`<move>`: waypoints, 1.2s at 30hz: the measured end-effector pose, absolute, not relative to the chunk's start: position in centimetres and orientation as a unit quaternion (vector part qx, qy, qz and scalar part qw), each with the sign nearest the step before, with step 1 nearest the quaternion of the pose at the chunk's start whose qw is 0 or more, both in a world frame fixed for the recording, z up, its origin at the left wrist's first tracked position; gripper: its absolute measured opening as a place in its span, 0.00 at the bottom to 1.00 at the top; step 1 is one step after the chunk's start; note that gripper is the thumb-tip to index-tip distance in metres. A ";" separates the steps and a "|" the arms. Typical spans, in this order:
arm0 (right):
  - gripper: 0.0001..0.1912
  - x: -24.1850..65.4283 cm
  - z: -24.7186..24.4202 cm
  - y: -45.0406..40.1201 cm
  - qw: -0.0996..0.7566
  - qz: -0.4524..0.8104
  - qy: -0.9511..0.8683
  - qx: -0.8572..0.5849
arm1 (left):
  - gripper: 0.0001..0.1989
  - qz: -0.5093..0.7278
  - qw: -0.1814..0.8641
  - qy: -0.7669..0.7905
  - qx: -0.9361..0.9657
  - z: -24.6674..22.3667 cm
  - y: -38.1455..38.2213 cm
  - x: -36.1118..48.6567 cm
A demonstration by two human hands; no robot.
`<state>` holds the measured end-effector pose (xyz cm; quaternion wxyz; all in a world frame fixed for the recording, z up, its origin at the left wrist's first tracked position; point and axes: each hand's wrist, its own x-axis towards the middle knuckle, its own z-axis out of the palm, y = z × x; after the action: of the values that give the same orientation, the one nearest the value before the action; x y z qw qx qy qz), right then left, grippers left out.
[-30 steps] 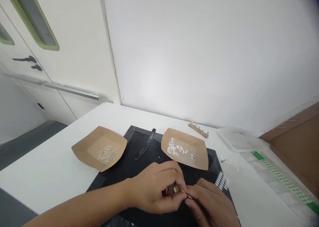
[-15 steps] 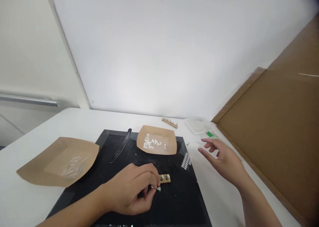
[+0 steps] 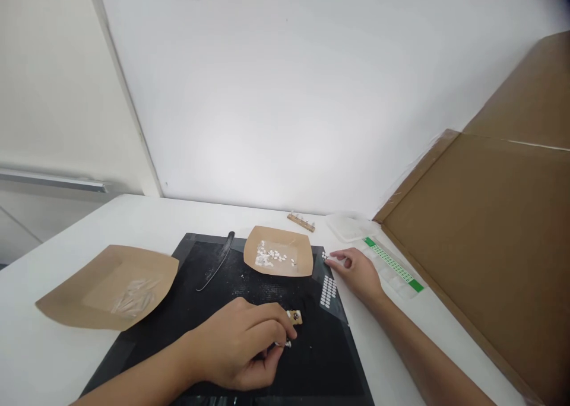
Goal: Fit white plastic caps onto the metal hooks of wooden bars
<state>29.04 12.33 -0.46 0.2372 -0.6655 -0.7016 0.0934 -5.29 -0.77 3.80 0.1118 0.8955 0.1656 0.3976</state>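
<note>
My left hand (image 3: 243, 343) is closed in a pinch over the black mat (image 3: 320, 364). A small whitish shiny piece (image 3: 285, 343) shows at its fingertips, mostly hidden. The same fingers touch or overlap a small tan strip (image 3: 294, 317) with dark round spots and white dabs, its left part covered. My right hand (image 3: 356, 274) is at the mat's right edge, thumb and forefinger brought together beside a few white oval stickers (image 3: 325, 255). Something tiny and dark is at those fingertips, too small to name. A sheet of white oval stickers (image 3: 328, 291) lies just nearer.
A paper tray (image 3: 301, 246) with white ovals stands on the mat's far side. A larger paper tray (image 3: 80, 275) at left holds clear slivers. A black curved file (image 3: 222, 257), a pegged tan strip (image 3: 301, 222), a green-edged clear packet (image 3: 394, 266) and a cardboard wall (image 3: 481, 240) surround.
My right hand has moved left and its fingers have closed at the mat's edge, uncovering the green-edged packet. My left hand has shifted slightly right, covering more of the tan strip.
</note>
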 end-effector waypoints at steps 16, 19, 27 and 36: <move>0.21 26.8 -0.5 13.2 0.276 0.098 -0.730 -0.617 | 0.04 0.275 -0.043 0.179 0.944 3.2 0.3 -6.9; 0.23 26.6 1.0 11.5 0.295 0.067 -0.721 -0.624 | 0.02 0.246 -0.050 0.245 0.937 3.2 1.4 -8.0; 0.22 25.6 2.8 9.2 0.283 0.051 -0.749 -0.596 | 0.05 0.239 -0.032 0.289 0.926 2.4 2.7 -8.3; 0.23 23.6 3.7 18.5 0.164 0.002 -0.769 -0.618 | 0.07 0.270 -0.031 0.291 0.917 2.2 2.9 -8.2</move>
<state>23.58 18.52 3.66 0.1637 -0.6182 -0.7688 0.0018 -8.22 2.94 2.22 -0.0310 0.9174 0.2908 0.2699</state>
